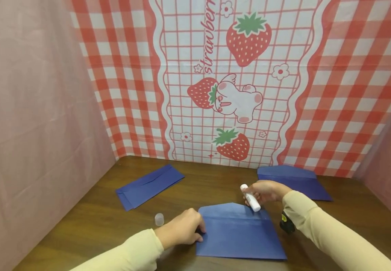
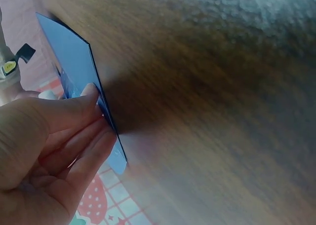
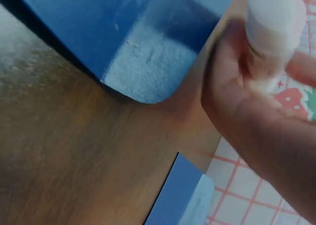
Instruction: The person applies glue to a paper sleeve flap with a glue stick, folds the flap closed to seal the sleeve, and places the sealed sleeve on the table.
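Envelope (image 1: 237,235), left edge pinched by left hand (image 1: 184,227), lies near right hand (image 1: 265,191) gripping tube (image 1: 252,200).

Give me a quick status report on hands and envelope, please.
Left hand pinching nearest envelope's left edge. Right hand holding white tube at its flap. Translucent cap clear of envelope.

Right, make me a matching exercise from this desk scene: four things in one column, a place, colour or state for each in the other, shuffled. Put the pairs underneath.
Things
1. White tube
2. Translucent cap
3. Front blue envelope
4. Table

Places, colours, states
A. Flap open, edge pinched by the left hand
B. Brown, with a wood grain
C. Held in the right hand
D. To the left of the front blue envelope

Pairs: 1-C, 2-D, 3-A, 4-B
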A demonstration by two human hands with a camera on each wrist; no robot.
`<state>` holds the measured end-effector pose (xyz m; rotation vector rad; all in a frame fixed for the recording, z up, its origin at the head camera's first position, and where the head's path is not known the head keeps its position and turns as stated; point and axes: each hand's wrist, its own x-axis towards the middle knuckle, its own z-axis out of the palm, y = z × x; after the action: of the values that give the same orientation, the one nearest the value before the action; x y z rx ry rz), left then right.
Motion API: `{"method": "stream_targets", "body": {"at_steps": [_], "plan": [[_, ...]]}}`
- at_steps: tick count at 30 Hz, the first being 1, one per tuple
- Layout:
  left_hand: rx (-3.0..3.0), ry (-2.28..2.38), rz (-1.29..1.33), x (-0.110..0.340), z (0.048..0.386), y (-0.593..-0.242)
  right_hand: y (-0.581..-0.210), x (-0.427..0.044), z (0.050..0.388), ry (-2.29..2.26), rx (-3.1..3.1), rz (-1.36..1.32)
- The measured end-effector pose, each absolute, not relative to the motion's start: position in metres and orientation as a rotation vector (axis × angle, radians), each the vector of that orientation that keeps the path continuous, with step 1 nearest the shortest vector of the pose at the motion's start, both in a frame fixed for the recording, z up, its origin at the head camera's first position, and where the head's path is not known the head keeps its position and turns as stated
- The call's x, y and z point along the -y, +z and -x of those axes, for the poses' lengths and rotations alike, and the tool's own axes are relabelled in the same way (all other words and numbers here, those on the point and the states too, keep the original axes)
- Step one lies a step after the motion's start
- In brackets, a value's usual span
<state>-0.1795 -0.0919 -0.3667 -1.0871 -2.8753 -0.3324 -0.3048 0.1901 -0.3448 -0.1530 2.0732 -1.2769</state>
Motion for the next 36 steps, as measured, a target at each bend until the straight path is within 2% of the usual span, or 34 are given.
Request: {"method": "stream_targets", "body": {"at_steps": [10,17,30,36], "plan": [[2.859,-0.347,1.110,0.088,0.180,-0.366,-0.345,-0.197,0.299,-1.274,-2.001,0.148],[2.856,-0.352,1.108,0.088,0.180,-0.368,-0.348,-0.200,0.278,-1.265,-1.963,0.152],[2.740,-0.159,1.169,0.088,0.173,-0.365,-0.361,-0.191,0.247,-1.244,-2.088,-0.054],[2.831,-0.340,1.179,0.087,0.178,-0.361,-0.363,-0.188,0.240,-1.231,-2.172,-0.082]]}}
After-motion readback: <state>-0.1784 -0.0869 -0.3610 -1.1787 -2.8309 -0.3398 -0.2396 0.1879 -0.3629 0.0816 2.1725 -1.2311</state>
